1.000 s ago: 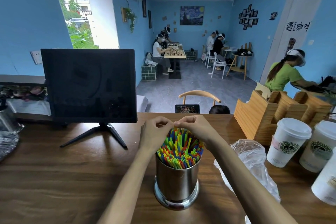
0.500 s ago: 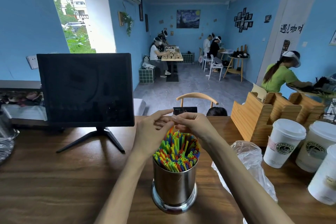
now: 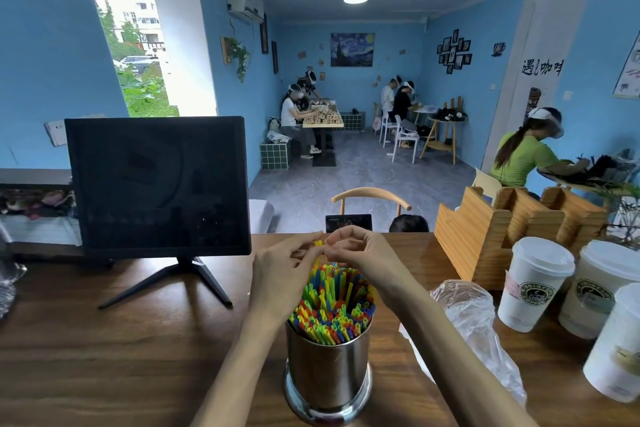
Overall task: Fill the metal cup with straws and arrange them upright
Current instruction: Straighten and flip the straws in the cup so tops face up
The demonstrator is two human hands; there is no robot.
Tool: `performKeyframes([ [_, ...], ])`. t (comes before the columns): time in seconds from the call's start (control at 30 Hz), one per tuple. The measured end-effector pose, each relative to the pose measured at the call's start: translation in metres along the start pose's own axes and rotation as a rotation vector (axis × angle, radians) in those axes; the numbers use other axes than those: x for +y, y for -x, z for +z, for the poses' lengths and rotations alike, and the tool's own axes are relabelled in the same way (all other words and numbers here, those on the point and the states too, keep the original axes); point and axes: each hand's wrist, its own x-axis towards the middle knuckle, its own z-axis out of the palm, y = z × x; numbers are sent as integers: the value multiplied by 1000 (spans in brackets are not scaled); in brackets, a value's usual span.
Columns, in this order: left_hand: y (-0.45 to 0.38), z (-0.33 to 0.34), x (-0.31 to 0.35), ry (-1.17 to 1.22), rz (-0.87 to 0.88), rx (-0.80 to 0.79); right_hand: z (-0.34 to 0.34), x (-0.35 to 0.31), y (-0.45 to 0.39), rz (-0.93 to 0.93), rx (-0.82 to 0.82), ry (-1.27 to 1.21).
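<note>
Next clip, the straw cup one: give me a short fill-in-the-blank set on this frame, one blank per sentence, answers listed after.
1. The straws stand in a ____ cup on the wooden counter.
2. The left hand and the right hand meet ____ the straws.
3. The crumpled plastic bag lies to the ____ of the cup.
4. The monitor screen is ____.

Answers: metal; above; right; dark
</note>
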Motion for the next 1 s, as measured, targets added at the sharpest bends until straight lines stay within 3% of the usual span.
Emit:
performKeyframes([
  [0.13,0,-1,-1,1,15,16,1,4,2,-50,12,49],
  [0.5,-5,-12,-3,-48,18,-137,4,1,5,-135,28,120],
  [0.8,0,-14,0,40,-44,-47,5,0,5,-187,4,156],
  [1.0,-3,-19,4,87,-46,62,5,6,5,-174,-33,313],
])
